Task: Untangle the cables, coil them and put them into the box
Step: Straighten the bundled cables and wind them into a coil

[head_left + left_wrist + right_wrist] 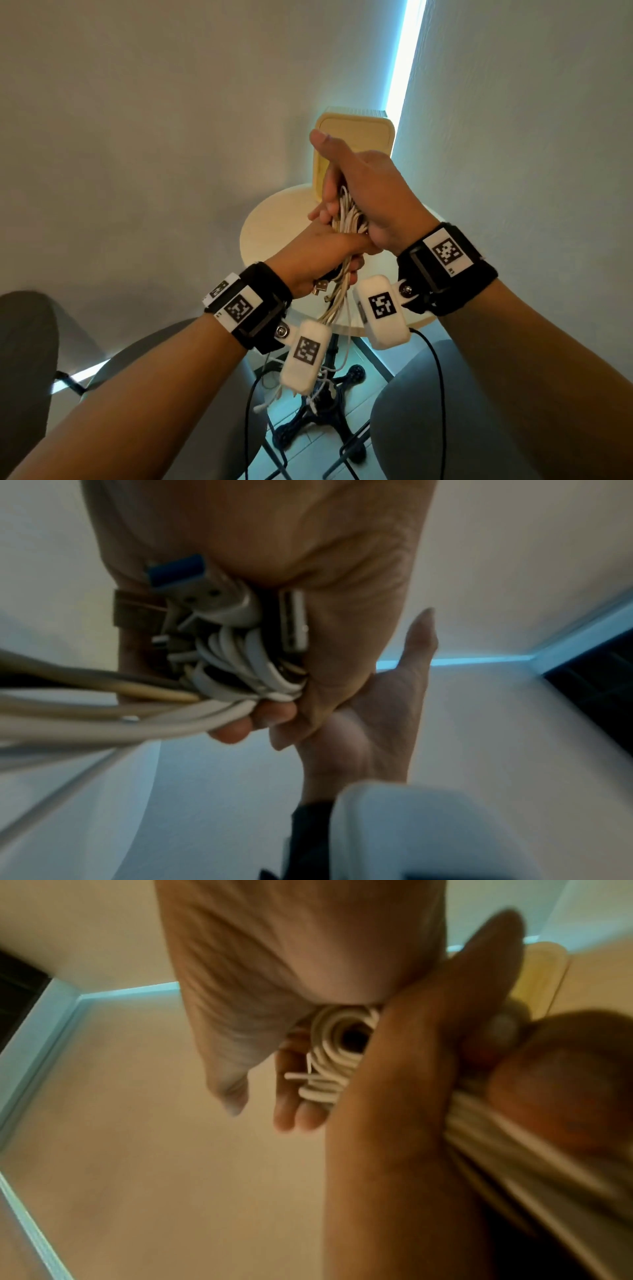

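Note:
A bundle of white cables [347,212] is held in the air above the table by both hands. My left hand [318,253] grips its lower part, where the loose ends [337,301] and a USB plug [320,287] hang down. My right hand [363,185] holds the upper part with its thumb raised. The left wrist view has my left fingers curled round cables [246,653] and several plugs, one of them blue [178,569]. A wound white coil [339,1047] lies against my right fingers [294,1110] in the right wrist view. The pale yellow box [356,137] stands behind the hands.
A small round light table [274,233] on a dark metal foot [329,394] stands in a wall corner and bears the box. Grey chairs sit at the left [27,342] and the lower right [411,394]. Black sensor leads hang from my wrists.

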The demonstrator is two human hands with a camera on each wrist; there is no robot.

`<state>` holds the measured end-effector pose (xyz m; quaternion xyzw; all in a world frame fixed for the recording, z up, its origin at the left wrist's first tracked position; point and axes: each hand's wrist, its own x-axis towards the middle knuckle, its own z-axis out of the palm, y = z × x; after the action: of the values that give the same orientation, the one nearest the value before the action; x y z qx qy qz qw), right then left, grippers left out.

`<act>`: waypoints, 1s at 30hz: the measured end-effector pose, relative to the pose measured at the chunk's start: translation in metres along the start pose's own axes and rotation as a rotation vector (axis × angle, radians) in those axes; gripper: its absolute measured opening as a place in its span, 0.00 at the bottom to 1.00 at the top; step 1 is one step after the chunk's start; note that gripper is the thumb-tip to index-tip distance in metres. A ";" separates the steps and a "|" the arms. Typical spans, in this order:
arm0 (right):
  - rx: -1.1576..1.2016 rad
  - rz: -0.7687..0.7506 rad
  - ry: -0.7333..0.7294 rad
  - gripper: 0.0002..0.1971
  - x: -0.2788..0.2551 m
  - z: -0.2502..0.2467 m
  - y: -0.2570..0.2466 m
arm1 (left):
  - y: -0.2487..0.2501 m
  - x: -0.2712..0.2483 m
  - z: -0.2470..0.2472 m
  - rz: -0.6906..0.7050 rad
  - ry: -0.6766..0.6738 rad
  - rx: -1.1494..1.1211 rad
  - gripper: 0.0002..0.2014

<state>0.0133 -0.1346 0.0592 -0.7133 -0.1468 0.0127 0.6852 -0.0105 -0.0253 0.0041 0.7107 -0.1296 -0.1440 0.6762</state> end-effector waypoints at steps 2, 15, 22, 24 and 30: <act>-0.014 0.014 0.122 0.32 0.003 0.004 -0.002 | 0.003 0.000 0.006 0.015 0.013 0.018 0.13; -0.045 0.012 0.037 0.32 0.013 -0.014 0.004 | 0.007 0.009 0.007 -0.020 0.164 0.122 0.11; -0.965 -0.030 -0.179 0.29 0.017 -0.010 0.000 | 0.003 0.010 0.002 -0.040 0.153 0.199 0.06; -1.161 -0.046 -0.177 0.28 0.017 -0.009 0.000 | 0.007 0.009 0.002 0.003 0.186 0.241 0.08; -1.044 -0.061 -0.103 0.31 0.020 -0.007 -0.010 | 0.016 0.010 -0.001 0.098 0.233 0.260 0.11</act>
<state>0.0320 -0.1369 0.0731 -0.9537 -0.1877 -0.0471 0.2302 -0.0009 -0.0292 0.0203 0.7970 -0.1023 -0.0096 0.5952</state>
